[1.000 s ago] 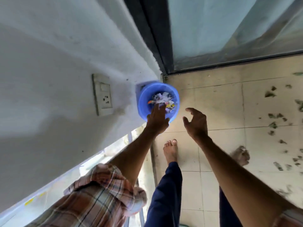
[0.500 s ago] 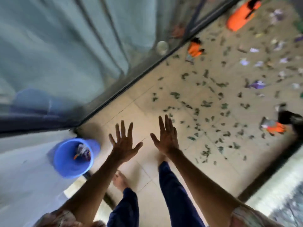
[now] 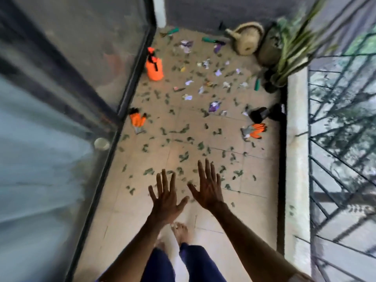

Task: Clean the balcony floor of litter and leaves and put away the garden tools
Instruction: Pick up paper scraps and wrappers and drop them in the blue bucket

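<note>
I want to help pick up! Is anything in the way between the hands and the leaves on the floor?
Nothing visible. The left hand and right hand are open and empty; leaves lie on the floor below and ahead of them.

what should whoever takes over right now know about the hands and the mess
Left hand and right hand: both open, fingers spread, holding nothing, above the beige tiled floor.
Green leaf bits and purple-white paper scraps litter the tiles.
Orange spray bottle stands by the glass door; one orange-grey glove lies near it, another near the right kerb; a green-handled tool lies beside the woven straw basket.
Done: nothing visible. Left: all litter, leaves, tools.
</note>
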